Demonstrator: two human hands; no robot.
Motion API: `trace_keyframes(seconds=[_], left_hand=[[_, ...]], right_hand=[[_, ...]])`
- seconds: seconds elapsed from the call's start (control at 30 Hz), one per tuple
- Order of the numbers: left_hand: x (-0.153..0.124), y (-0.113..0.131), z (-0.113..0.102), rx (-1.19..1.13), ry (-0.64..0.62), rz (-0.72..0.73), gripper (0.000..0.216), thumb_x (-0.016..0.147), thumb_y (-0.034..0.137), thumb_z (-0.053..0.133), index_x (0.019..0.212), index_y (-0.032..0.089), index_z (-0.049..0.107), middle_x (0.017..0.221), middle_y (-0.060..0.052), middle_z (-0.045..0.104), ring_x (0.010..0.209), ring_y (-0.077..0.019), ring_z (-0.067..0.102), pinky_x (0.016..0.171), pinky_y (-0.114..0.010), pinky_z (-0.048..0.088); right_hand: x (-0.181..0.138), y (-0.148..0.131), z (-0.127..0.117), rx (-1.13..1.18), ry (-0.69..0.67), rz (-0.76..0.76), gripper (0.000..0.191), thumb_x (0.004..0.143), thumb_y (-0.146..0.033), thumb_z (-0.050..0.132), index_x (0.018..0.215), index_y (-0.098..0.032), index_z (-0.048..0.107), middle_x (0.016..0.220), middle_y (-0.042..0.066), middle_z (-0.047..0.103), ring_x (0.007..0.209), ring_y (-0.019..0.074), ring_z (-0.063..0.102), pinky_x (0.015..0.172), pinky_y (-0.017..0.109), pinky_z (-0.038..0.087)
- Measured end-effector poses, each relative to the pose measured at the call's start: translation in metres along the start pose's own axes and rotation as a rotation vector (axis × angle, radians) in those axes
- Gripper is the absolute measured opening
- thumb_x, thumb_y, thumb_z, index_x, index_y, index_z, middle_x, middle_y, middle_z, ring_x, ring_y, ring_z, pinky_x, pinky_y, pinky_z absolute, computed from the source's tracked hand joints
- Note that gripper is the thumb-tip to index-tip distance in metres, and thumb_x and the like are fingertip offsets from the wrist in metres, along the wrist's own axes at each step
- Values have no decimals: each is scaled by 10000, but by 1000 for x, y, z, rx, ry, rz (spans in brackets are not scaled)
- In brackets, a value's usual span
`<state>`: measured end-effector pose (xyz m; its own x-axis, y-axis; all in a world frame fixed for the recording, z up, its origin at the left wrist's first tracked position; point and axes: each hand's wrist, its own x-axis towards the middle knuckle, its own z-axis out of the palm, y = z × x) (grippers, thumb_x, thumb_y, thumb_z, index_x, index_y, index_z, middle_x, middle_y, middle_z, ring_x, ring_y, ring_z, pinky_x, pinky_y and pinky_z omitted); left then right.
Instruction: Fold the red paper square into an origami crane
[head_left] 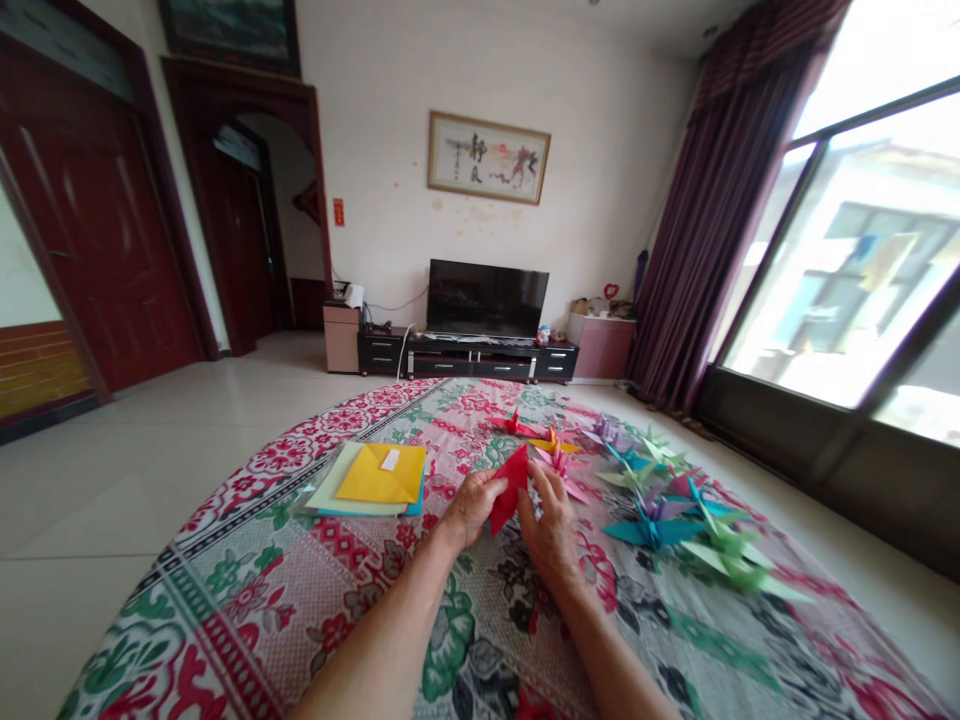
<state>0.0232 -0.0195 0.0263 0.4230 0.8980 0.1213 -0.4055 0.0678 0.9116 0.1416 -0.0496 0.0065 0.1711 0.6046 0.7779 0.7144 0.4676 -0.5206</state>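
A red sheet of folded origami paper (510, 490) is held up above the table between my two hands. My left hand (472, 505) pinches its left edge with the thumb in front. My right hand (553, 515) grips the right edge, its thumb low on the paper and its fingers bent behind. Just beyond and to the right stand finished paper cranes: a red crane (514, 424), a yellow crane (553, 442) and a pink crane (561, 468). Further right are several more, among them a blue crane (652, 530) and a light green crane (739, 555).
Left of my hands lies a stack of square paper (375, 475), yellow on top, with a small white scrap (391, 460) on it. A flowered tablecloth (360, 590) covers the round table. Beyond it, a television (487, 298) stands on a low black cabinet (480, 362).
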Motion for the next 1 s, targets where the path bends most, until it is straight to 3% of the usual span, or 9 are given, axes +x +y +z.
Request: trace_keyframes(seconds=[0.1, 0.23, 0.43, 0.6, 0.73, 0.9, 1.0], left_hand=[[2, -3, -3, -43, 30, -10, 207, 641, 285, 626, 763, 120, 653, 538, 15, 580, 474, -93, 485, 497, -212, 353], [4, -6, -4, -135, -26, -8, 231, 633, 253, 648, 813, 108, 662, 607, -11, 627, 509, -95, 525, 523, -205, 381], [5, -8, -6, -210, -74, -81, 242, 670, 230, 631, 883, 117, 643, 660, -31, 654, 483, -99, 539, 495, -209, 405], [7, -7, -9, -246, -86, -169, 265, 748, 325, 574, 904, 117, 622, 686, -48, 656, 492, -122, 553, 456, -225, 422], [9, -7, -11, -252, -103, -214, 393, 797, 463, 507, 916, 105, 618, 681, -54, 648, 474, -117, 539, 448, -231, 423], [5, -2, -9, -260, -131, -122, 327, 761, 390, 592, 927, 109, 614, 678, -43, 640, 548, -124, 575, 507, -215, 429], [2, 1, -7, -266, -153, -107, 314, 744, 377, 607, 896, 103, 624, 677, -44, 638, 573, -127, 577, 531, -214, 425]], right_hand=[[-1, -3, 0, 75, -43, 22, 360, 809, -251, 497, 1165, -219, 534, 1118, 103, 553, 1015, 228, 543, 831, 403, 492], [-1, -1, 0, 238, -52, 199, 285, 765, -302, 547, 1025, -193, 581, 1050, 99, 576, 875, 200, 592, 630, 304, 532], [0, -1, -1, 416, -92, 434, 309, 676, -336, 620, 942, -181, 599, 887, 61, 651, 767, 194, 623, 631, 303, 525], [-1, -6, 0, 480, -90, 435, 222, 645, -311, 621, 829, -188, 624, 830, 44, 665, 723, 187, 614, 642, 313, 519], [-1, -3, -1, 473, -100, 395, 151, 665, -328, 624, 710, -185, 611, 923, 62, 662, 790, 197, 614, 701, 327, 512], [-3, 3, -1, 423, -127, 290, 84, 672, -263, 634, 714, -193, 616, 984, 55, 638, 913, 212, 595, 789, 341, 494], [-4, 3, 1, 398, -110, 264, 83, 699, -254, 604, 758, -198, 623, 975, 58, 626, 906, 208, 595, 734, 325, 519]])
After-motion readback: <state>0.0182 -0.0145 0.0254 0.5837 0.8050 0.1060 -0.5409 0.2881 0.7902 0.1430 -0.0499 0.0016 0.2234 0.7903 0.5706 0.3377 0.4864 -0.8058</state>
